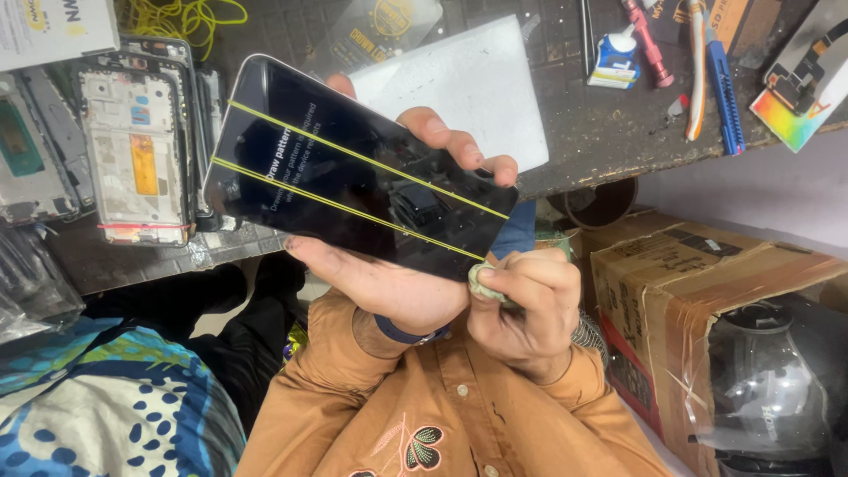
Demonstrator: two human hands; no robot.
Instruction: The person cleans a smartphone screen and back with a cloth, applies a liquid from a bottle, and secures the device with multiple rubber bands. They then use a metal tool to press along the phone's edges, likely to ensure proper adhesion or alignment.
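We hold a black phone (353, 172) up over the dark desk (583, 132) in our left hand (389, 283), with the grip wrapped around its edges and two thin yellow lines running across its glass. Our right hand (521, 309) sits just beside the phone's lower corner, its grip pinching a small wad of cloth (484, 283) against that corner. A white sheet (477, 88) and a phone frame (132, 150) lie on the desk behind.
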